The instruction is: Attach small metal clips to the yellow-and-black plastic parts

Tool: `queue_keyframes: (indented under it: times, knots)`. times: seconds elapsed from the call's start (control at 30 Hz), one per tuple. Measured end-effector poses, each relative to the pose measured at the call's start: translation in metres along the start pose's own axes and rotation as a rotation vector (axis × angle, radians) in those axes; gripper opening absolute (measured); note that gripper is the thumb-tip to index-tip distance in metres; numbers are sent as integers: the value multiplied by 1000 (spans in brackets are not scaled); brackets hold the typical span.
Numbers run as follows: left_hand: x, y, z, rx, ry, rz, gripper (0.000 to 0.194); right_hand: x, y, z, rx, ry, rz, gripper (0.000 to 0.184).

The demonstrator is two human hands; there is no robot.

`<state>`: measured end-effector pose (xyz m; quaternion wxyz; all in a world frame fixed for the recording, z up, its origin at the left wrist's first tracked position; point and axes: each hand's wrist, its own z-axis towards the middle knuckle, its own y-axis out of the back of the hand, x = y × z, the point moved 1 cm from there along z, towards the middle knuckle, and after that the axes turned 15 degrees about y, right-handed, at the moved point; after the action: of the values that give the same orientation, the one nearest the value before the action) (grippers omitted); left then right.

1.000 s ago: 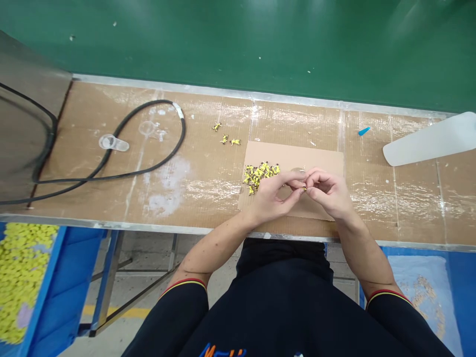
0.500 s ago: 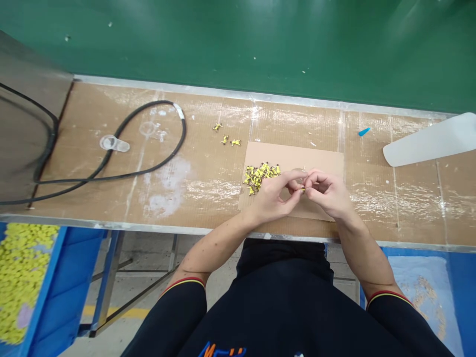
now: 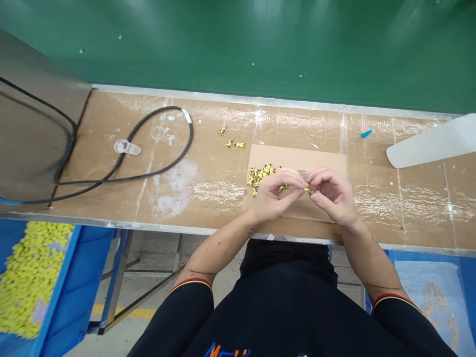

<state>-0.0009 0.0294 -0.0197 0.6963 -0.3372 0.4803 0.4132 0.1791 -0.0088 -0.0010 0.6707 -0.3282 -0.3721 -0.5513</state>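
Over the cardboard sheet (image 3: 323, 157), my two hands meet around a small yellow-and-dark figure (image 3: 307, 189). My left hand (image 3: 277, 194) pinches it between thumb and fingertips. On the other side, my right hand (image 3: 334, 196) has thumb and curled fingers closed at its right end; the fingers partly cover the contact. A pile of similar yellow figures (image 3: 260, 174) lies on the sheet beside my left hand, which hides part of it. A round greyish item (image 3: 303, 174) shows just behind my fingertips. Farther left, a few loose figures (image 3: 240, 145) lie on the table.
A black cable (image 3: 148, 174) loops across the left of the table, with a clear plastic scoop-like piece (image 3: 128, 147) on it. At right are a blue cap (image 3: 366, 134) and a white container (image 3: 427, 146). Blue bins (image 3: 80, 277) stand below the front edge, one holding yellow pieces.
The view has shifted slightly, moving the table rightward in the picture. My right thumb and fingers have spread a little, and more of the small figure shows between my hands.
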Motion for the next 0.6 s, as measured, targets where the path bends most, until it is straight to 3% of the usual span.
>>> queue_keyframes:
  times: [0.17,0.4,0.6]
  knots:
    - [-3,1,1,-23,-80,89,6,3,-2,1,2,-30,-47,15]
    - [-3,2,1,-46,-122,138,19,5,-1,1,-34,91,-61,12]
    - [-2,3,2,-100,-221,230,17,4,-1,-1,-25,103,-116,10]
